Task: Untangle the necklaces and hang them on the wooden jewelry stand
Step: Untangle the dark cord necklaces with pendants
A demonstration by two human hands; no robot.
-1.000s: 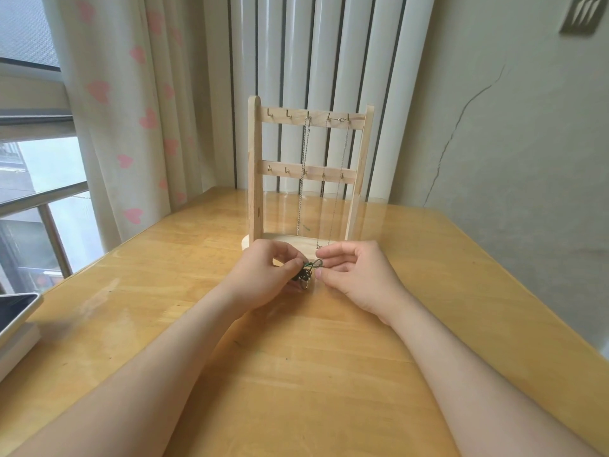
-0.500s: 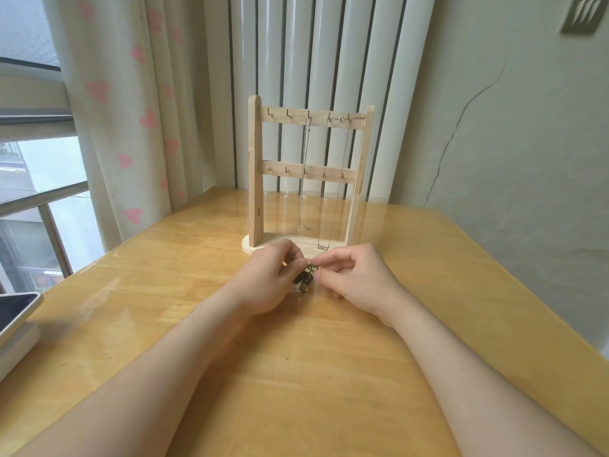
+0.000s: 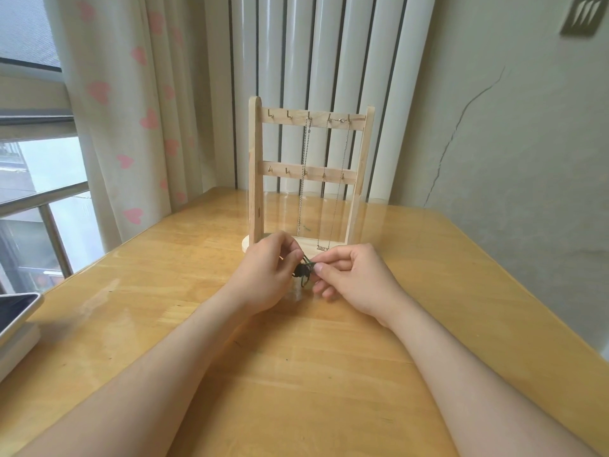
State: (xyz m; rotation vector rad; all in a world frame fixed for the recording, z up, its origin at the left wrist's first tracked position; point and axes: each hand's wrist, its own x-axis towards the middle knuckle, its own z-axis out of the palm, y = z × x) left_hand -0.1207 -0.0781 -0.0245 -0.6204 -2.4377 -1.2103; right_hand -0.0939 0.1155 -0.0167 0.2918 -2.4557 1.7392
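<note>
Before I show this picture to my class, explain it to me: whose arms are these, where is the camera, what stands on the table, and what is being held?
There is no machine: these are a person's two bare hands, filmed by a wide-angle camera worn on the head, looking forward and down. On the wooden table stands a wooden jewelry stand with two rows of hooks. Two chain necklaces hang from its top row. The left hand and right hand both pinch a small dark tangle in front of it.

A home room: heart-print curtain (image 3: 108, 103), window (image 3: 36, 199), wooden table (image 3: 329, 374), cracked wall (image 3: 514, 143).
</note>
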